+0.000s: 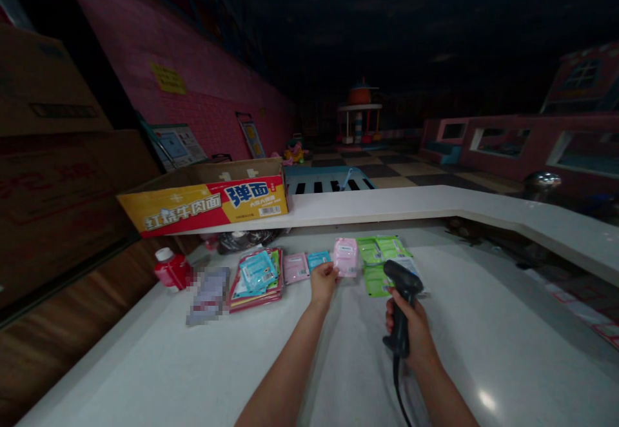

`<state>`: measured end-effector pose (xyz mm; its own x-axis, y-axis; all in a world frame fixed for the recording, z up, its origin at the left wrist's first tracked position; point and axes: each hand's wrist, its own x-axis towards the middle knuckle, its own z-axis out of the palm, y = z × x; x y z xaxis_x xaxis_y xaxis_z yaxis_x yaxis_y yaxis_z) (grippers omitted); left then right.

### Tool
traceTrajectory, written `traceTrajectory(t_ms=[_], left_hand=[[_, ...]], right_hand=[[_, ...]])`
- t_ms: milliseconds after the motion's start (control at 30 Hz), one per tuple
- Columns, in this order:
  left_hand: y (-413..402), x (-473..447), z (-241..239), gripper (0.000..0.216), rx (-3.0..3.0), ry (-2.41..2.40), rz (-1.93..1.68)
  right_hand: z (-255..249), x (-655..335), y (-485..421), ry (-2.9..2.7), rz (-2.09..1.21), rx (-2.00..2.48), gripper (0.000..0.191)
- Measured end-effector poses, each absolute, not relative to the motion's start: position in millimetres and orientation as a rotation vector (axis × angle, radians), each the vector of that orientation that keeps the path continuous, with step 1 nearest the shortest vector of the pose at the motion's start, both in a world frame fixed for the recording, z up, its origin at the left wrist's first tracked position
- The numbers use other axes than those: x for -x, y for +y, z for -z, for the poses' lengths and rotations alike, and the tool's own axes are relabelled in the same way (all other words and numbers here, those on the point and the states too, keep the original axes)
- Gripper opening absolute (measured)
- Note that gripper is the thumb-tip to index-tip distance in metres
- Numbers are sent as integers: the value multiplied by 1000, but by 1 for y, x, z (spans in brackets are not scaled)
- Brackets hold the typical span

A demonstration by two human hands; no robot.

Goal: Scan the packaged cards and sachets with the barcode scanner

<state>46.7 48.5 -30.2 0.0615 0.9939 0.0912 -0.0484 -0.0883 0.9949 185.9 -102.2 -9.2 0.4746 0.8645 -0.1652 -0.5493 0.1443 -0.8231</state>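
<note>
L hand (323, 283) pinches the lower-left corner of a pink packet (345, 257) between thumb and fingers, on or just above the counter (483, 324) - can't tell which - near its far edge, below the raised ledge (435, 201). R hand (411, 330) is closed in a fist round the grip of a black scanner (402, 285), with the head angled toward the packets and the cable trailing back.

The packet looks thin, light and floppy, prob. glossy film, so slick. A corner pinch lets it droop; a hold on a sealed side edge should keep it flatter w/o covering the face. The scanner is rigid and sits firm in the fist.

Green packets (374, 249) lie just right of the pink one, partly behind the scanner head. A blue packet (318, 259) and a mixed stack (256, 275) lie to its left. A red bottle (170, 269) stands at the counter's left edge, and a cardboard box (207, 201) sits on the ledge.
</note>
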Motion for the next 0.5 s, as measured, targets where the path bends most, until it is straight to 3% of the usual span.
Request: traceTrajectory(t_ms=[233,500], left_hand=[[25,-8,48,39,-1293,1123,-1509],[19,-11,45,29,-1280,1106,-1555]], right_hand=[[11,-178,-107,-637,-1238,1026,45],[16,-176,-113,-843,-1370,1062,43]])
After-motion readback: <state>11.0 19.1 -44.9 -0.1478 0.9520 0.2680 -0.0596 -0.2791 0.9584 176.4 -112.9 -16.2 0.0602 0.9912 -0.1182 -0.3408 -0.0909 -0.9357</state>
